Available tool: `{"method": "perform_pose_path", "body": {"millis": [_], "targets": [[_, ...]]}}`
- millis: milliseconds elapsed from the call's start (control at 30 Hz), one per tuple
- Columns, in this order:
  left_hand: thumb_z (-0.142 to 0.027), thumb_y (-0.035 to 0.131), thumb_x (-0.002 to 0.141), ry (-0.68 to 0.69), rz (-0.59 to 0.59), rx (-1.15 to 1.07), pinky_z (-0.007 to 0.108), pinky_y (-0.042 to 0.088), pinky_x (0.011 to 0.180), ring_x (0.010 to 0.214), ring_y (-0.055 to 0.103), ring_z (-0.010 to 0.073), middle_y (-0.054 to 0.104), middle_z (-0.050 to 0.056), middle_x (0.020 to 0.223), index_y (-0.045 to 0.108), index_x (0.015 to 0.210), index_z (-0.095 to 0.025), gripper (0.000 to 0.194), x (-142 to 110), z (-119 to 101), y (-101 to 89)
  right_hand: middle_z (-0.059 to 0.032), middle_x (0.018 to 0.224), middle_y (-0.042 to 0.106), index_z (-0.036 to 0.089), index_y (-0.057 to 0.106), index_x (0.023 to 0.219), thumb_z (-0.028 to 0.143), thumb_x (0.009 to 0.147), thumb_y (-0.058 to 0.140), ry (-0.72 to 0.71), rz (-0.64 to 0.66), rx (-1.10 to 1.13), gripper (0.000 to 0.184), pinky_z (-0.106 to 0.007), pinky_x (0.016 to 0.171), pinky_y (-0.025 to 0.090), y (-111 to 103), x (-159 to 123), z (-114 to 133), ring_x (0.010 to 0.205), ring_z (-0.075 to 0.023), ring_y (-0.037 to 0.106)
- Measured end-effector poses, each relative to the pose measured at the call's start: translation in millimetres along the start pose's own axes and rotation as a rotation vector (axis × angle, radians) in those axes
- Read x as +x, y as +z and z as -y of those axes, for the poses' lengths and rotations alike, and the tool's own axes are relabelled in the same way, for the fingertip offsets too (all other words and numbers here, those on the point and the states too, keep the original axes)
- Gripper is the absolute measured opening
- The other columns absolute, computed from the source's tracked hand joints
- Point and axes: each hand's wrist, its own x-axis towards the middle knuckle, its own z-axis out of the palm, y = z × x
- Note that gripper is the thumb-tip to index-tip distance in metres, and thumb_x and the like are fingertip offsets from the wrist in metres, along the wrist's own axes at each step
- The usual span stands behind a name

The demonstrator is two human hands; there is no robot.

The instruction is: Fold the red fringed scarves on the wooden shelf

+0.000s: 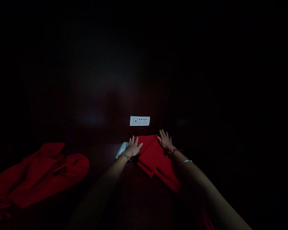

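A folded red cloth [156,156] lies on the dark tabletop, with layered edges showing toward me. My left hand [132,147] rests with spread fingers at its left edge, close to a light-coloured flat object, perhaps a phone [122,150], that is partly hidden by the hand. At the cloth's far right corner, my right hand [166,140] lies flat with its fingers apart. Neither hand grips anything. A beaded bracelet circles the left wrist; a red bracelet and a silver bangle are on the right arm.
To the left, another red cloth [50,172] lies loose and crumpled on the dark table [103,153]. A white socket panel [140,121] is set in the dark wall just behind the folded cloth. Red fabric [205,220] shows faintly at the bottom. Deep shadow hides most surroundings.
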Motion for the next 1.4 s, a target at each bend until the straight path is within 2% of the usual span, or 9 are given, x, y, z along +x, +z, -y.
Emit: {"method": "perform_pose_path", "body": {"millis": [133,267,367,467,633,767,1133,1267,1400], "targets": [[-0.052,0.018,0.086,0.002,-0.099,0.013,0.045,0.016,0.101,0.130,0.001,0.0278,0.000,0.012,0.144,0.011,0.138,-0.017,0.063,-37,14,-19.0,-0.0076,0.144,0.010,0.020,0.018,0.136,0.040,0.089,0.023,-0.018,-0.117,0.113,0.052,-0.053,0.097,0.022,-40,-26,33,0.130,-0.0277,0.009],[-0.052,0.023,0.085,-0.068,-0.124,0.024,0.047,0.016,0.100,0.130,0.002,0.0278,0.002,0.011,0.144,0.014,0.137,-0.021,0.061,-103,42,-28.3,-0.0087,0.141,0.020,0.016,0.038,0.127,0.037,0.088,0.026,-0.187,-0.151,0.246,0.046,-0.038,0.100,0.026,-63,-92,87,0.126,-0.0217,0.022],[-0.053,0.024,0.085,-0.138,-0.122,0.067,0.048,0.016,0.100,0.130,0.001,0.0285,0.003,0.011,0.144,0.014,0.137,-0.022,0.062,-161,66,-25.1,-0.0082,0.139,0.024,0.018,0.044,0.121,0.037,0.087,0.030,-0.350,-0.084,0.314,0.041,-0.036,0.100,0.026,-56,-157,134,0.125,-0.0207,0.025],[-0.053,0.025,0.085,-0.200,-0.115,0.113,0.048,0.017,0.100,0.130,0.002,0.0294,0.003,0.012,0.144,0.015,0.137,-0.022,0.062,-213,86,-16.3,-0.0085,0.139,0.025,0.020,0.045,0.120,0.034,0.086,0.036,-0.469,0.047,0.328,0.038,-0.041,0.100,0.024,-35,-213,174,0.126,-0.0211,0.023],[-0.051,0.025,0.085,-0.283,-0.097,0.247,0.045,0.019,0.100,0.130,0.011,0.0277,0.013,0.014,0.142,0.022,0.136,-0.018,0.061,-268,108,-7.5,-0.0115,0.138,0.028,0.019,0.045,0.120,0.034,0.086,0.038,-0.458,0.244,0.302,0.038,-0.048,0.097,0.023,-5,-262,212,0.126,-0.0228,0.023],[-0.045,0.025,0.087,-0.260,-0.119,0.320,0.039,0.021,0.100,0.127,0.023,0.0238,0.030,0.013,0.137,0.031,0.131,-0.014,0.054,-280,113,-8.8,-0.0105,0.130,0.040,0.020,0.046,0.118,0.031,0.087,0.034,-0.410,0.264,0.240,0.035,-0.045,0.099,0.020,-1,-272,217,0.121,-0.0193,0.032],[-0.028,0.037,0.084,-0.294,-0.241,0.238,0.031,0.035,0.093,0.111,0.044,0.0198,0.048,0.008,0.122,0.049,0.116,-0.016,0.037,-268,133,-19.1,-0.0084,0.113,0.055,0.018,0.053,0.108,0.026,0.085,0.036,-0.410,0.178,0.214,0.030,-0.032,0.091,0.031,1,-274,212,0.106,-0.0171,0.047],[-0.022,0.039,0.080,-0.433,-0.403,0.194,0.030,0.039,0.087,0.107,0.046,0.0213,0.047,0.010,0.119,0.051,0.113,-0.017,0.035,-266,144,-34.2,-0.0102,0.108,0.056,0.016,0.055,0.103,0.026,0.084,0.037,-0.409,0.153,0.143,0.028,-0.031,0.085,0.036,2,-268,215,0.100,-0.0190,0.050],[-0.026,0.041,0.080,-0.567,-0.570,0.241,0.038,0.038,0.087,0.111,0.042,0.0262,0.041,0.013,0.123,0.048,0.116,-0.018,0.038,-265,151,-43.8,-0.0119,0.107,0.057,0.015,0.057,0.100,0.025,0.080,0.042,-0.444,0.184,0.021,0.027,-0.030,0.082,0.039,-3,-253,227,0.099,-0.0209,0.051]]}}
